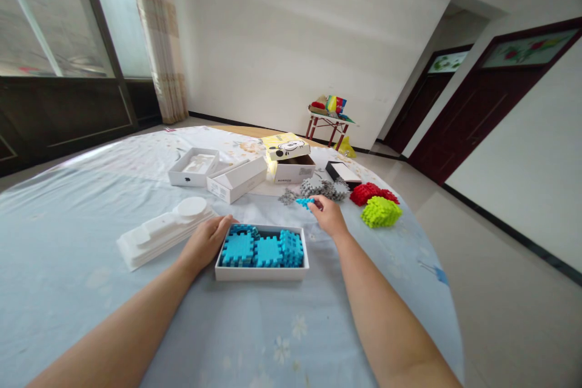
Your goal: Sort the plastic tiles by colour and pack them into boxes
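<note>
A white open box (261, 274) stands on the cloth in front of me, filled with blue interlocking building blocks (268, 251). My left hand (210, 241) grips its left side near the back corner, with the fingertips partly hidden. Beyond the box's right back corner, my right hand (328, 213) pinches a small blue building block (304, 202) between thumb and fingers, above the cloth. Just behind that hand lies a pile of grey blocks (313, 187). Red blocks (367, 193) and lime-green blocks (382, 212) are heaped to its right.
Stacked white plastic trays (154, 231) lie left of my left hand. Farther back are a white box with an insert (193, 168), a long white box (239, 180), a yellow cartoon box lid (286, 146) on an open carton (295, 171), and a black-and-white box (343, 174). The round table's edge (448, 291) curves at right.
</note>
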Available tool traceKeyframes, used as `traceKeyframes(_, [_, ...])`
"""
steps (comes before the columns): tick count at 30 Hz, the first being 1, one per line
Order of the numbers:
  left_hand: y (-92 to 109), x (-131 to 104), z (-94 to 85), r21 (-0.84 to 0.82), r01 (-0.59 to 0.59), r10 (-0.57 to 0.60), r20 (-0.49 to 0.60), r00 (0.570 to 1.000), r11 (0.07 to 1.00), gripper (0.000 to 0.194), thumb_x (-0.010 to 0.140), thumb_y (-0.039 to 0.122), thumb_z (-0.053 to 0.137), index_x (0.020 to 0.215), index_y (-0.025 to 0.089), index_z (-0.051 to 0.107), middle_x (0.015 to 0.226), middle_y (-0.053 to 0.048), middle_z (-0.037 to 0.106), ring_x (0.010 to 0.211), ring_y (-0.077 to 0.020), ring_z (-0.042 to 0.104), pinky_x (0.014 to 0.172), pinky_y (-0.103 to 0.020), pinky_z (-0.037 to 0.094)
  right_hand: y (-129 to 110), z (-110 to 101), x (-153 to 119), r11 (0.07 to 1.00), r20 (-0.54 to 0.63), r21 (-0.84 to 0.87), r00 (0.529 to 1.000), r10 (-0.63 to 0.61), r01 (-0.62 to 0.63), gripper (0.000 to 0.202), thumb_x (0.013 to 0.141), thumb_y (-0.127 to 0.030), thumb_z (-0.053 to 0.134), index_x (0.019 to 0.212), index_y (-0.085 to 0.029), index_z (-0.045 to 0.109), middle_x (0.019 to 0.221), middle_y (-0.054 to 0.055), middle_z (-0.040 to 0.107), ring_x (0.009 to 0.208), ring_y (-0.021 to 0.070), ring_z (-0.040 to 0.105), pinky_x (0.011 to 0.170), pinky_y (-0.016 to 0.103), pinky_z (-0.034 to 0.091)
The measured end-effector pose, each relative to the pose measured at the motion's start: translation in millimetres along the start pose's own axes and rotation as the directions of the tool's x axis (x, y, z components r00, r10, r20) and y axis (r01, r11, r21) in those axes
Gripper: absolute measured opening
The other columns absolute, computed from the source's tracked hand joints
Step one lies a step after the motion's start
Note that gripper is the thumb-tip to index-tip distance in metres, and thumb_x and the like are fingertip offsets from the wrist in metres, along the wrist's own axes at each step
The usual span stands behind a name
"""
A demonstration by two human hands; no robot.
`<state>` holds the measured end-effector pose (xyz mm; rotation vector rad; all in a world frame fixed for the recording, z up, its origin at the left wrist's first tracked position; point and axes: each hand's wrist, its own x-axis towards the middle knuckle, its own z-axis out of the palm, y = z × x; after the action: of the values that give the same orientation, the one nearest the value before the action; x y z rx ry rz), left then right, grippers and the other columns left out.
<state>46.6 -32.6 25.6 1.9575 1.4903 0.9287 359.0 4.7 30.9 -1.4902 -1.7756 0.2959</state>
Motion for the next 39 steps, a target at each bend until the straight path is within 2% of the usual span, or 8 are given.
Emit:
traceKeyframes(4, [1.4, -0.3, -0.4, -0.002, -0.001, 0.001, 0.006, 1.000, 1.000, 0.057, 0.084, 0.053, 0.027, 0.088, 0.015, 0.069, 0.079, -0.005, 0.071, 0.078, -0.0222, 0.061, 0.075, -0.027, 0.042, -54.7, -16.2, -5.7, 0.978, 0.081, 0.131, 0.981, -0.174, 0.162, 0.028, 0.079, -0.033, 0.055, 0.101, -0.018, 0.063, 0.087, 0.005, 0.068, 0.078, 0.0153, 0.061, 0.073, 0.027, 0.045])
traceKeyframes(7, [4.0, -1.4, -1.4, -0.006, 0.002, -0.002, 0.009, 1.000, 1.000, 0.057, 0.084, 0.052, 0.026, 0.087, 0.015, 0.069, 0.077, -0.005, 0.071, 0.077, -0.0224, 0.061, 0.074, -0.027, 0.042, -93.9, -20.2, -14.4, 0.950, 0.213, 0.123, 0.927, -0.307, 0.287, 0.026, 0.080, -0.031, 0.057, 0.102, -0.020, 0.065, 0.088, 0.004, 0.068, 0.081, 0.0151, 0.060, 0.077, 0.028, 0.043])
traceKeyframes(10, [5.8, -2.2, -2.2, -0.016, -0.009, 0.009, 0.005, 1.000, 1.000, 0.057, 0.084, 0.052, 0.026, 0.086, 0.015, 0.069, 0.077, -0.005, 0.071, 0.077, -0.0219, 0.061, 0.073, -0.026, 0.042, -112.5, -13.9, -21.6, 0.922, 0.315, 0.085, 0.868, -0.383, 0.376, 0.025, 0.081, -0.031, 0.057, 0.103, -0.021, 0.065, 0.093, 0.004, 0.069, 0.082, 0.0152, 0.059, 0.080, 0.029, 0.041])
traceKeyframes(14, [5.2, -1.8, -1.4, -0.016, -0.020, 0.020, -0.004, 1.000, 1.000, 0.056, 0.084, 0.052, 0.026, 0.083, 0.015, 0.069, 0.079, -0.005, 0.071, 0.079, -0.0221, 0.061, 0.074, -0.027, 0.042, -113.6, 0.4, -25.6, 0.904, 0.381, -0.019, 0.839, -0.389, 0.427, 0.025, 0.082, -0.030, 0.057, 0.104, -0.020, 0.065, 0.097, 0.005, 0.069, 0.085, 0.0173, 0.058, 0.082, 0.031, 0.038])
traceKeyframes(18, [3.0, -0.9, 0.3, -0.027, -0.025, 0.025, -0.016, 1.000, 0.999, 0.056, 0.084, 0.051, 0.027, 0.083, 0.016, 0.070, 0.078, -0.005, 0.071, 0.078, -0.0221, 0.061, 0.073, -0.027, 0.043, -114.3, 10.9, -27.4, 0.902, 0.416, -0.005, 0.821, -0.391, 0.432, 0.028, 0.083, -0.031, 0.056, 0.106, -0.018, 0.065, 0.096, 0.006, 0.069, 0.085, 0.0176, 0.058, 0.081, 0.030, 0.039])
traceKeyframes(24, [1.9, -0.6, 0.3, -0.042, -0.015, 0.014, -0.030, 0.999, 0.999, 0.056, 0.083, 0.052, 0.028, 0.083, 0.015, 0.070, 0.078, -0.005, 0.071, 0.078, -0.0221, 0.062, 0.074, -0.027, 0.043, -113.8, 13.9, -27.9, 0.922, 0.403, 0.063, 0.835, -0.375, 0.383, 0.034, 0.080, -0.034, 0.059, 0.110, -0.019, 0.062, 0.092, 0.005, 0.069, 0.085, 0.0170, 0.059, 0.082, 0.029, 0.040])
traceKeyframes(29, [4.0, -1.5, -1.8, -0.039, -0.001, 0.001, -0.004, 1.000, 0.999, 0.057, 0.084, 0.053, 0.026, 0.084, 0.015, 0.069, 0.080, -0.005, 0.071, 0.079, -0.0223, 0.061, 0.076, -0.027, 0.042, -104.0, 10.1, -26.0, 0.941, 0.415, 0.095, 0.847, -0.333, 0.324, 0.026, 0.077, -0.024, 0.061, 0.102, -0.020, 0.065, 0.088, 0.002, 0.069, 0.083, 0.0152, 0.060, 0.080, 0.028, 0.042])
traceKeyframes(39, [5.7, -1.1, -2.0, -0.017, -0.011, 0.011, -0.008, 1.000, 1.000, 0.057, 0.084, 0.052, 0.026, 0.082, 0.015, 0.069, 0.080, -0.004, 0.071, 0.082, -0.0223, 0.061, 0.077, -0.026, 0.041, -111.0, 20.3, -30.3, 0.898, 0.361, 0.055, 0.830, -0.425, 0.436, 0.016, 0.079, -0.018, 0.059, 0.092, -0.021, 0.068, 0.087, 0.002, 0.070, 0.083, 0.0155, 0.058, 0.081, 0.029, 0.038])
